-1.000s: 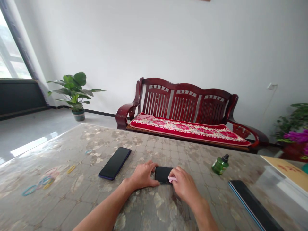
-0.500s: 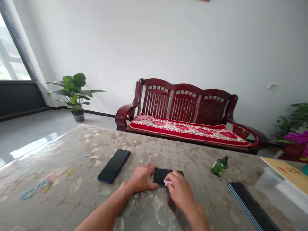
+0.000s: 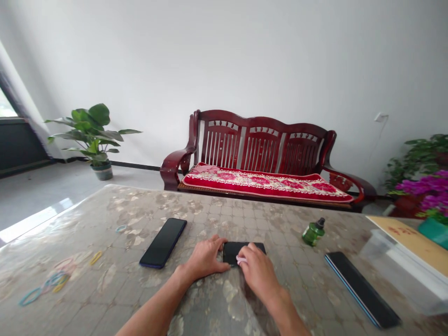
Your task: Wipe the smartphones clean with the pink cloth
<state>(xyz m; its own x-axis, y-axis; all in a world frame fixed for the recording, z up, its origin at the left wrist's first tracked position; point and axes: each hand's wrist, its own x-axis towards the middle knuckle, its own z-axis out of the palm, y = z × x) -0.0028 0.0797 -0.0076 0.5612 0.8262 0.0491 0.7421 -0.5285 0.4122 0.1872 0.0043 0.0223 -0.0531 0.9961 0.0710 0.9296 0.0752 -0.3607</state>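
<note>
A black phone (image 3: 231, 252) lies crosswise on the table in front of me. My left hand (image 3: 207, 255) holds its left end, thumb at the near corner and fingers at the far one. Over the right part of the screen, my right hand (image 3: 258, 268) is closed on a small pale pink piece (image 3: 241, 260), which looks pressed to the glass. Most of that piece is hidden in the fingers, so its kind is unclear. Left of my hands lies a second phone (image 3: 164, 242), dark screen up, with a blue edge.
A green bottle (image 3: 313, 232) with a black top stands to the right. Beyond it are another dark phone (image 3: 362, 289) and a clear plastic box (image 3: 395, 270) beneath a tan board (image 3: 402, 231). Colourful bands (image 3: 56, 281) lie at left. A wooden bench (image 3: 262, 144) stands behind the patterned table (image 3: 140, 200).
The view has turned slightly to the right, so the scene sits further left. My right hand has shifted a little over the screen with the pink piece; the left hand keeps its hold.
</note>
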